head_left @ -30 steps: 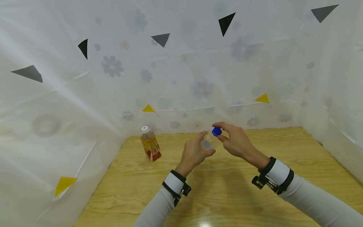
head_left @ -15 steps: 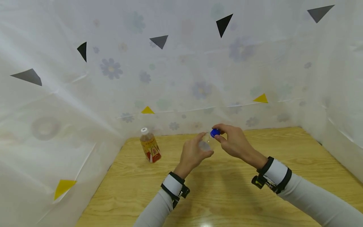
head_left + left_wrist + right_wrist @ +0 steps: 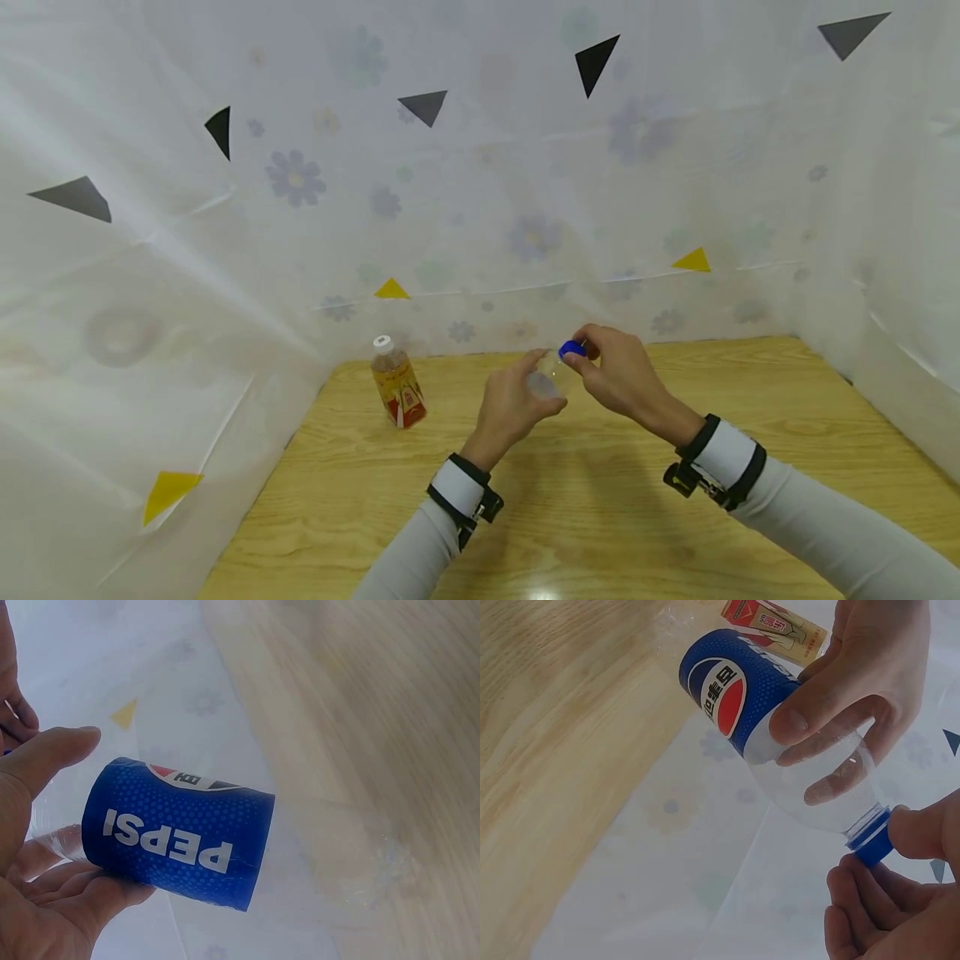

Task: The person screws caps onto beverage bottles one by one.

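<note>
Head view, left to right. A tea bottle [image 3: 398, 385] with a white cap and a red-and-yellow label is standing on the tabletop [image 3: 750, 400], well apart from the work and near the flowered sheet [image 3: 480, 208] that is walling in the back and sides.

At centre, the left hand [image 3: 516, 402] is wrapping its fingers and thumb around an empty clear bottle [image 3: 545, 377], holding it above the tabletop and tilted, neck towards the right. In the left wrist view the hand [image 3: 45, 855] is gripping the bottle [image 3: 180, 840] at the upper edge of its blue Pepsi label, with the clear base pointing away over the wood.

Just to the right, the right hand [image 3: 618, 375] is pinching the blue cap [image 3: 572, 349] between thumb and fingertips. One second earlier this hand was holding the cap slightly clear of the neck, with its fingers more extended; half a second earlier it was bringing the cap down to the mouth. Now the fingers are curling tighter over it and the cap is sitting on the neck. In the right wrist view the cap [image 3: 871, 838] is resting squarely on the bottle's [image 3: 780, 735] neck while the right hand [image 3: 900, 900] is closing on it from both sides.

Judging from this, the cap is being seated and turned onto the thread; how far it is screwed down cannot be told.
</note>
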The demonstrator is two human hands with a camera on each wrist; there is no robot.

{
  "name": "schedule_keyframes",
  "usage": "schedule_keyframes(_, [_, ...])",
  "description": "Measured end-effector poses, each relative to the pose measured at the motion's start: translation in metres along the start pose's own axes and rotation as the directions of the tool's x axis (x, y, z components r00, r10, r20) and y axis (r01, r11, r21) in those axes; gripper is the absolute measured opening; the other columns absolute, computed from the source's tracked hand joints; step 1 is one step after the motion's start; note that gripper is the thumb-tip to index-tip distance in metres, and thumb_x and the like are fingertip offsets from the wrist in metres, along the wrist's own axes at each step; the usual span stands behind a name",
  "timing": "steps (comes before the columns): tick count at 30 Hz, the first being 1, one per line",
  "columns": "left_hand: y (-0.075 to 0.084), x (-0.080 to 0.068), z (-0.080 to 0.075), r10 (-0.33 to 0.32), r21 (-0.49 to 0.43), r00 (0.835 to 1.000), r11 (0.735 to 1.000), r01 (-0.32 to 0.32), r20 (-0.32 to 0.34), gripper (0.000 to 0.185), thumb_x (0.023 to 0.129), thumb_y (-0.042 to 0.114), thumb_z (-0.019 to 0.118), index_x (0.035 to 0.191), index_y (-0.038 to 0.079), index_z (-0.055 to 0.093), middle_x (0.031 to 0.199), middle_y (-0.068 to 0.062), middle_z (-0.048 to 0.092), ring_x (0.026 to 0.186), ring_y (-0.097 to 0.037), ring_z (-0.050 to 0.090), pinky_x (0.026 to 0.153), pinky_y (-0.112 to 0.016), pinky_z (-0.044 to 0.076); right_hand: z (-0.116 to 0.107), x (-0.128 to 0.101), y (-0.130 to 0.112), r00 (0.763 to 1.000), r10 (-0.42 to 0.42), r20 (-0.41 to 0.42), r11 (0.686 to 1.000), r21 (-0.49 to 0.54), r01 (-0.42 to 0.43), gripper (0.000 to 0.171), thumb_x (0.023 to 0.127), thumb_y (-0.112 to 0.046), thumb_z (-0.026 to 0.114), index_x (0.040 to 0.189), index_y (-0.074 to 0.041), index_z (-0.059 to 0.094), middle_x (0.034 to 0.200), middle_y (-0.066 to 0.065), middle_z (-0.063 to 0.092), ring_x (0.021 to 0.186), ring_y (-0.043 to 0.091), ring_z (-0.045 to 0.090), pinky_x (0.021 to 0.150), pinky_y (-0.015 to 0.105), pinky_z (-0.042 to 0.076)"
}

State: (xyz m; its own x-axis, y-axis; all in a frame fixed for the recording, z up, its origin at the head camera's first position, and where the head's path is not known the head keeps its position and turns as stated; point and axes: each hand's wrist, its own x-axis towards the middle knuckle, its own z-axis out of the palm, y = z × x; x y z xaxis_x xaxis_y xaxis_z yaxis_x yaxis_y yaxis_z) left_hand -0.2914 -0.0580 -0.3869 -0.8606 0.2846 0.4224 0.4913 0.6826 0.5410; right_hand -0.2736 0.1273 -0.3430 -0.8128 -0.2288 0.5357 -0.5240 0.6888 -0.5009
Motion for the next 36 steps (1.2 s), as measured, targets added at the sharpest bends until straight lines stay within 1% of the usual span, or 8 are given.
schedule_keyframes(5, [-0.0001,0.0000,0.0006,0.011,0.006,1.000,1.000,-0.011,-0.003,0.071,0.076,0.031,0.090,0.140,0.015,0.061,0.109,-0.013,0.075,0.065,-0.009,0.058,0.051,-0.018,0.042,-0.0002,-0.0007,-0.0008,1.000,0.004,0.006,1.000,-0.019,-0.004,0.018,0.097,-0.016,0.068,0.108,-0.001,0.067,0.090,0.011,0.069,0.082,0.025,0.063,0.068,0.039,0.051])
schedule_keyframes(9, [0.0003,-0.0007,-0.0008,0.007,0.013,1.000,1.000,-0.007,0.007,0.070,0.078,0.031,0.088,0.141,0.015,0.060,0.105,-0.014,0.075,0.064,-0.009,0.058,0.051,-0.018,0.042,-0.0011,-0.0005,-0.0026,0.999,0.005,0.050,0.999,-0.042,-0.003,0.033,0.098,-0.018,0.067,0.125,-0.001,0.063,0.098,0.013,0.070,0.089,0.030,0.065,0.075,0.047,0.053])
schedule_keyframes(13, [0.0007,-0.0008,-0.0019,-0.002,0.011,1.000,1.000,0.002,0.014,0.071,0.079,0.032,0.088,0.141,0.015,0.059,0.106,-0.015,0.075,0.064,-0.010,0.059,0.050,-0.018,0.043,-0.0024,0.0002,-0.0050,0.995,-0.034,0.093,0.998,-0.045,0.038,0.041,0.098,-0.009,0.064,0.137,0.000,0.058,0.110,0.018,0.072,0.098,0.035,0.069,0.078,0.049,0.056])
schedule_keyframes(16, [0.0000,-0.0006,-0.0019,0.000,0.010,1.000,1.000,0.000,0.011,0.071,0.079,0.033,0.088,0.142,0.014,0.059,0.110,-0.015,0.075,0.066,-0.012,0.061,0.051,-0.018,0.044,-0.0039,-0.0001,-0.0064,0.993,-0.052,0.104,0.998,-0.041,0.057,0.039,0.096,0.001,0.061,0.135,0.001,0.059,0.116,0.021,0.071,0.102,0.037,0.069,0.080,0.050,0.058])
schedule_keyframes(18, [-0.0005,-0.0005,-0.0021,0.005,0.008,1.000,1.000,-0.005,0.009,0.071,0.079,0.033,0.087,0.142,0.014,0.059,0.112,-0.015,0.074,0.066,-0.012,0.061,0.051,-0.019,0.044,-0.0043,-0.0003,-0.0070,0.993,-0.051,0.107,0.998,-0.042,0.055,0.039,0.096,0.004,0.060,0.135,0.002,0.060,0.119,0.022,0.070,0.105,0.038,0.069,0.083,0.051,0.058])
schedule_keyframes(24, [-0.0012,-0.0008,-0.0014,0.005,-0.011,1.000,1.000,-0.005,0.009,0.071,0.079,0.032,0.087,0.142,0.015,0.059,0.107,-0.014,0.075,0.064,-0.011,0.059,0.051,-0.019,0.043,-0.0023,0.0005,-0.0066,0.995,-0.045,0.089,0.998,-0.042,0.049,0.037,0.095,0.006,0.058,0.132,0.002,0.062,0.115,0.023,0.070,0.102,0.037,0.069,0.082,0.049,0.059])
schedule_keyframes(31, [-0.0031,-0.0010,-0.0012,0.006,-0.007,1.000,1.000,-0.006,0.000,0.071,0.078,0.032,0.088,0.141,0.017,0.060,0.105,-0.012,0.075,0.067,-0.012,0.061,0.052,-0.019,0.045,0.0004,0.0019,-0.0067,0.997,-0.037,0.071,0.998,-0.049,0.041,0.034,0.092,0.008,0.060,0.125,0.004,0.065,0.111,0.023,0.069,0.100,0.038,0.069,0.081,0.050,0.059])
schedule_keyframes(36, [-0.0025,0.0001,-0.0008,0.011,-0.009,1.000,1.000,-0.011,0.003,0.070,0.078,0.032,0.088,0.140,0.017,0.061,0.102,-0.012,0.075,0.067,-0.012,0.062,0.053,-0.019,0.046,0.0002,0.0016,-0.0057,0.997,-0.033,0.068,0.998,-0.054,0.037,0.031,0.092,0.007,0.060,0.123,0.003,0.065,0.108,0.022,0.068,0.093,0.034,0.068,0.077,0.048,0.059])
